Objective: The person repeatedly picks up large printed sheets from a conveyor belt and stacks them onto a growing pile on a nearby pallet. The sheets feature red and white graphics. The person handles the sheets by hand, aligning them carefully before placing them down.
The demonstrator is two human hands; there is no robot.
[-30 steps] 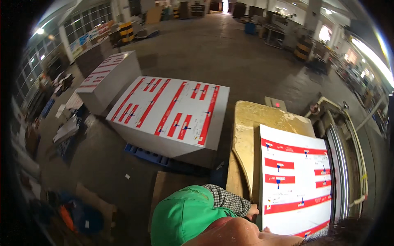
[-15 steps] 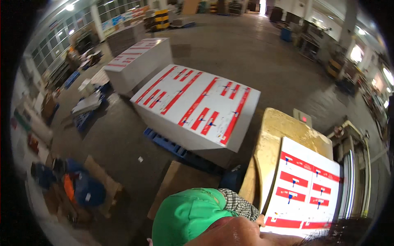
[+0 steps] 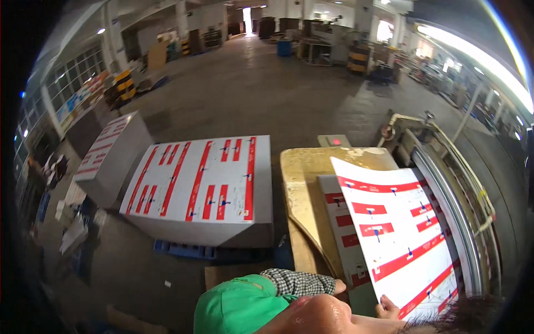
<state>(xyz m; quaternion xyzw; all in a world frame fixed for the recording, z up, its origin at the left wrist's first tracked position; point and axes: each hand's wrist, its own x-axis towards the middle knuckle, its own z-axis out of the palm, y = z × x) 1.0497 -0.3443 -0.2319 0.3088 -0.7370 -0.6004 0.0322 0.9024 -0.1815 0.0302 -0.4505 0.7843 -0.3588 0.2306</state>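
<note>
A white printed sheet with red bands [image 3: 400,222] lies at a slant over the worktable, its far left corner curled up. My right hand [image 3: 387,307] is closed on its near left edge, thumb on top. Beneath it, partly covered, another sheet of the same print [image 3: 347,240] lies on the yellowish wooden worktable [image 3: 300,183]. My left hand [image 3: 339,286], at the end of a checked sleeve cuff [image 3: 303,282], is beside the lower sheet's left edge. Its fingers are mostly hidden, so whether it touches the sheet does not show.
A long metal roller [image 3: 450,214] with a pale pipe frame [image 3: 489,206] borders the table on the right. To the left stands a tall stack of printed sheets [image 3: 192,178] on a blue pallet [image 3: 186,249], with a second stack [image 3: 108,147] behind it.
The view has swung right. The top sheet has lifted and turned askew, uncovering the sheet below. My right hand has come into view on its edge; my left hand has left that sheet.
</note>
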